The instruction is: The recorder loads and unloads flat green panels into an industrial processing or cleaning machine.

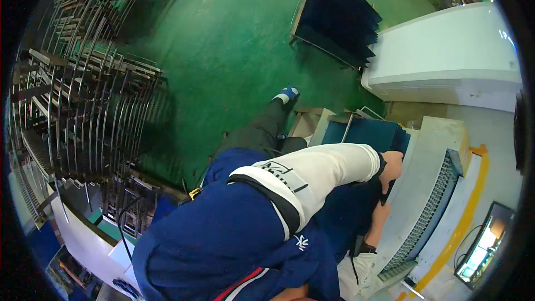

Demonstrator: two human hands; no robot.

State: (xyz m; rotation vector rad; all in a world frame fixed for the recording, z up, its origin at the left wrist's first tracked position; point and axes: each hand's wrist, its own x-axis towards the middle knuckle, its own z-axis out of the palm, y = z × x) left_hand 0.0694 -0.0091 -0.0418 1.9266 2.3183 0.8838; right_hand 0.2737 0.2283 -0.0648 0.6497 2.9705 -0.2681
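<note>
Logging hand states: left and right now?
Left hand: at a dark item, grip can't be told.
Right hand: by the same item, grip can't be told.

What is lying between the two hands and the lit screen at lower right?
The head view shows, from the hands toward the screen: a pale frame, its gridded grey strip, then a whitish ledge with yellow tape.

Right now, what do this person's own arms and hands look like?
The left hand is ungloved; its arm wears a white sleeve, dark-edged at both ends, with dark print near the upper end, next to a navy top. The right hand is ungloved too, with a dark band at the wrist and a pale sleeve; much of that arm is hidden.
</note>
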